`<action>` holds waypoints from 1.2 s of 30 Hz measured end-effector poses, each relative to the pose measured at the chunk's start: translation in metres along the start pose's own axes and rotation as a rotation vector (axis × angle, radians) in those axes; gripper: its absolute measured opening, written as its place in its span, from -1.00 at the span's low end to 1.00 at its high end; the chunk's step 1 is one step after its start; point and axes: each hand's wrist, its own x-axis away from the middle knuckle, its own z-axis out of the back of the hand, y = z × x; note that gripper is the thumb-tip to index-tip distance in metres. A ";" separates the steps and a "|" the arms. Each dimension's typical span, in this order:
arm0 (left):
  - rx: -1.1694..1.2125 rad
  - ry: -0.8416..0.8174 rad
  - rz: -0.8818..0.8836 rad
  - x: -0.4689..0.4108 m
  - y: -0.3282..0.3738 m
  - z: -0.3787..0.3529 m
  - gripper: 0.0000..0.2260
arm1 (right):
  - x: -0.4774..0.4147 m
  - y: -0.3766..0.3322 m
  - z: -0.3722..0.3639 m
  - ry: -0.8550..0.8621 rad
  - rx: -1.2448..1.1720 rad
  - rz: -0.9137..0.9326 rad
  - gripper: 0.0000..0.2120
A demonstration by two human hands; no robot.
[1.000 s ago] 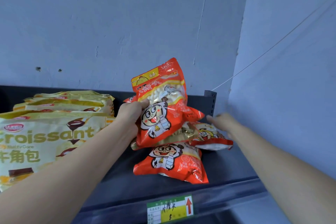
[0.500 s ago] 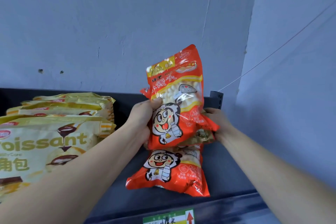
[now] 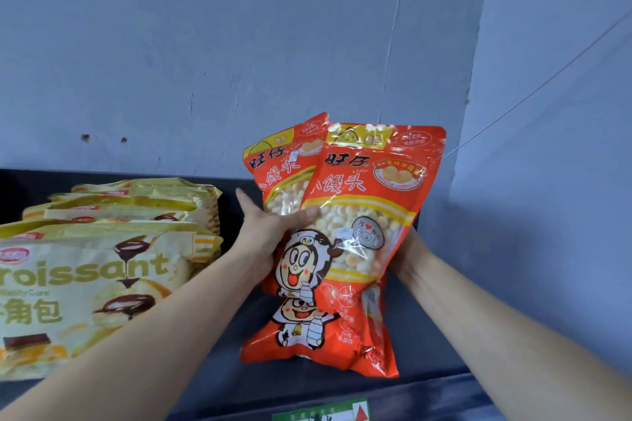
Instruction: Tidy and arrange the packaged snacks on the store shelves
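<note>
up they come: since half a second ago a second glossy orange plastic snack pouch with the cartoon boy (image 3: 367,215) has joined the first, and the pair now stands upright, fanned, the back orange pouch (image 3: 277,167) peeking out toward ten o'clock. left hand (image 3: 270,232) is clamped on both, thumb across the front one, fingers hidden behind. right hand (image 3: 403,253) sits at the pouches' four o'clock edge, mostly hidden behind the film, so whether it pinches or just props i cannot tell. below them, toward six o'clock, a third orange pouch (image 3: 307,338) lies flat on the dark grey metal shelf (image 3: 219,372). over at nine o'clock, a stack of yellow croissant bags (image 3: 95,277), untouched.

handling call: these look light, puffy with air, slick film, and the little round biscuits showing through the window would likely crush under a hard squeeze. best hold, by my read, is the side seams or the flat top strip, not the belly. squared together, they could slide against each other, so keep both edges pinned while setting them down. green price tag (image 3: 321,415) peeks at the shelf lip.
</note>
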 end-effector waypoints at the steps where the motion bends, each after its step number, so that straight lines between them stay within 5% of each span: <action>1: 0.021 -0.012 0.039 0.000 0.000 0.001 0.35 | -0.003 0.001 0.001 -0.030 0.004 -0.001 -0.69; 8: 0.003 -0.091 0.207 0.004 0.005 0.007 -0.29 | -0.017 0.001 -0.001 -0.142 0.151 0.031 -0.85; 13: 0.118 -0.031 0.147 0.003 -0.003 0.006 -0.20 | -0.026 0.001 -0.002 -0.177 0.164 0.013 -0.81; 17: 0.165 0.047 0.142 0.003 -0.007 0.007 -0.37 | -0.037 -0.001 0.009 -0.174 0.214 -0.131 -0.67; 22: 0.192 0.141 0.109 0.003 -0.007 0.006 -0.50 | -0.049 0.010 0.049 0.269 1.131 -0.187 -0.58; 25: 0.238 0.139 0.075 0.003 -0.003 0.005 -0.36 | -0.032 0.014 0.053 0.090 1.205 -0.561 -0.44; 27: 0.260 0.129 0.047 0.004 0.002 0.002 -0.25 | -0.028 0.013 0.049 -0.017 1.186 -0.623 -0.64; 36: 0.288 0.060 -0.046 0.006 0.032 -0.008 -0.32 | -0.045 -0.009 0.008 0.122 0.753 0.168 -0.91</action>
